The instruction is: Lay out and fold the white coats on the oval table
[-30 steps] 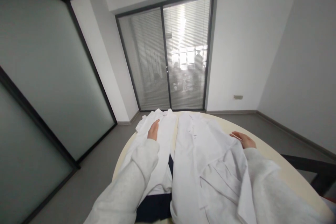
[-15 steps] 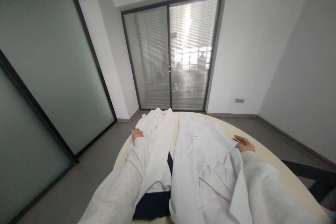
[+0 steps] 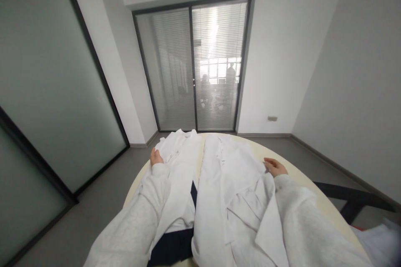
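"Which way does the right shirt (image 3: 216, 192) lie from the right hand (image 3: 275, 167)?"

"To its left, flat on the table (image 3: 300, 176). The fingers are bent at the shirt's outer edge; I can't tell whether they pinch the cloth."

"And its long axis?"

"It runs away from the body, roughly alongside the left shirt (image 3: 178, 183), with a narrow gap between them at the far end."

"Which hand is nearer to it?"

"The right. The left hand (image 3: 156, 157) is at the left shirt's outer edge, so that shirt lies between. Its fingers look bent too, but whether they grip anything I can't tell."
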Available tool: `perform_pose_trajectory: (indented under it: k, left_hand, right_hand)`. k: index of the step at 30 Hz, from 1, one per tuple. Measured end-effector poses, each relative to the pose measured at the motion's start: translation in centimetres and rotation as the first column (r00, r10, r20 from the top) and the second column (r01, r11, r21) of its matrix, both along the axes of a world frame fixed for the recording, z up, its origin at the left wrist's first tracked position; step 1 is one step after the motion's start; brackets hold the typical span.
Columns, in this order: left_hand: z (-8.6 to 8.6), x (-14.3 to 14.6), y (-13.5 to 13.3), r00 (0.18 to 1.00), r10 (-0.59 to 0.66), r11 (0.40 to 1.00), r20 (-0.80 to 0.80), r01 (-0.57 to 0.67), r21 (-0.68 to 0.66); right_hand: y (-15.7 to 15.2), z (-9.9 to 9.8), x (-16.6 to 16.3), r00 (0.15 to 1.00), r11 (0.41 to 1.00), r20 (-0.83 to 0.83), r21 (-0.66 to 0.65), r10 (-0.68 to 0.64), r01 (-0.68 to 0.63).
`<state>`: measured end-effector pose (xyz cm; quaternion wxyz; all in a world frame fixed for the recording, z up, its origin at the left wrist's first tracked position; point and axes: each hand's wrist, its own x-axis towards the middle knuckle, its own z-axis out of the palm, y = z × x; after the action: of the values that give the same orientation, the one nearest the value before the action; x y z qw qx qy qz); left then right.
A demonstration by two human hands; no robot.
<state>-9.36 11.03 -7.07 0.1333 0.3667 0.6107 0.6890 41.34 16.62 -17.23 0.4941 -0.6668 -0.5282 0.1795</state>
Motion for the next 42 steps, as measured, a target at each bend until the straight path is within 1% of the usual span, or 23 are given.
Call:
perform_pose_trajectory:
  k: [2,3,4,5,6,7,8,10,12,14,16,18,21,24,26,29,31,33,35,37,38,40,42]
  left_hand:
    - [2.0,1.9,-0.6,1.000,-0.019,1.000,-0.022,0.019,0.000]
    - [3.0,3.3,-1.1,0.988,-0.112,0.993,-0.111,0.115,0.024]
    - [3.8,5.0,-1.8,0.933,-0.247,0.962,-0.262,0.268,0.047]
    - [4.2,6.9,-2.5,0.814,-0.385,0.902,-0.435,0.432,0.012]
    - [4.2,8.7,-3.4,0.662,-0.471,0.839,-0.582,0.540,-0.066]
    - [3.8,10.6,-4.2,0.512,-0.522,0.794,-0.682,0.585,-0.168]
    - [2.8,12.2,-5.0,0.383,-0.551,0.772,-0.742,0.572,-0.278]
    - [0.1,14.6,-6.1,0.135,-0.651,0.710,-0.747,0.459,-0.535]
    - [-2.7,15.7,-6.6,0.019,-0.737,0.643,-0.676,0.328,-0.692]
    - [-4.6,15.9,-6.6,0.006,-0.726,0.662,-0.688,0.277,-0.696]
    - [-5.0,15.6,-6.3,0.025,-0.683,0.709,-0.730,0.265,-0.654]
    - [-4.6,15.3,-6.1,0.069,-0.654,0.742,-0.754,0.251,-0.621]
    - [-3.8,15.3,-6.0,0.132,-0.598,0.790,-0.790,0.266,-0.553]
    - [-3.4,15.4,-6.2,0.111,-0.517,0.820,-0.849,0.348,-0.454]
    - [-3.5,15.4,-6.4,0.072,-0.534,0.791,-0.843,0.394,-0.468]
    - [-3.7,15.4,-6.5,0.048,-0.626,0.731,-0.778,0.385,-0.564]
    - [-3.7,15.3,-6.5,0.069,-0.642,0.734,-0.763,0.341,-0.587]
    - [-3.4,15.1,-6.3,0.045,-0.661,0.721,-0.749,0.315,-0.617]
    - [-3.1,14.9,-6.1,-0.050,-0.743,0.624,-0.668,0.312,-0.717]
    - [-2.9,14.9,-6.0,-0.110,-0.801,0.534,-0.588,0.312,-0.786]
    - [-2.9,15.0,-6.0,-0.112,-0.804,0.527,-0.584,0.320,-0.787]
    - [-3.2,15.3,-6.3,-0.105,-0.767,0.569,-0.633,0.346,-0.746]
    - [-3.8,15.9,-6.8,-0.146,-0.746,0.579,-0.649,0.340,-0.741]
  right_hand:
    - [0.3,0.1,-0.3,0.995,0.997,0.104,-0.073,-0.001,0.008]
    - [0.4,0.2,-0.5,0.987,0.995,0.160,-0.103,0.019,-0.002]
    - [0.5,0.3,-0.7,0.974,0.992,0.222,-0.127,0.052,-0.024]
    - [0.4,0.4,-0.8,0.953,0.988,0.290,-0.147,0.094,-0.053]
    - [0.3,0.6,-0.9,0.921,0.983,0.362,-0.161,0.142,-0.088]
    - [0.2,0.6,-1.0,0.880,0.977,0.436,-0.172,0.189,-0.124]
    - [-0.1,0.7,-1.2,0.830,0.970,0.507,-0.187,0.232,-0.156]
    - [-0.6,0.7,-1.5,0.731,0.958,0.621,-0.219,0.285,-0.187]
    - [-1.3,0.9,-2.1,0.663,0.960,0.696,-0.229,0.277,-0.161]
    - [-2.2,1.6,-3.0,0.637,0.977,0.742,-0.192,0.208,-0.095]
    - [-3.4,3.3,-4.3,0.611,0.990,0.780,-0.113,0.137,-0.078]
    - [-5.2,5.4,-6.0,0.552,0.981,0.823,-0.032,0.133,-0.189]
    - [-8.6,7.4,-8.9,0.481,0.917,0.858,0.031,0.180,-0.399]
    - [-11.2,6.5,-11.2,0.428,0.855,0.874,0.030,0.229,-0.518]
    - [-11.9,4.8,-12.0,0.429,0.831,0.849,-0.020,0.308,-0.556]
    - [-11.6,3.1,-12.1,0.507,0.821,0.738,-0.109,0.445,-0.561]
    - [-11.0,3.2,-11.5,0.561,0.824,0.681,-0.110,0.470,-0.556]
    - [-10.3,3.9,-10.6,0.578,0.844,0.696,-0.075,0.425,-0.531]
    - [-9.3,4.4,-9.3,0.564,0.893,0.754,-0.065,0.336,-0.445]
    - [-8.2,4.1,-7.6,0.542,0.951,0.803,-0.097,0.248,-0.293]
    - [-7.6,3.7,-6.6,0.539,0.970,0.813,-0.127,0.222,-0.208]
    - [-6.4,2.4,-4.7,0.555,0.976,0.804,-0.203,0.214,-0.082]
    - [-5.5,1.0,-3.3,0.571,0.960,0.779,-0.274,0.259,-0.061]
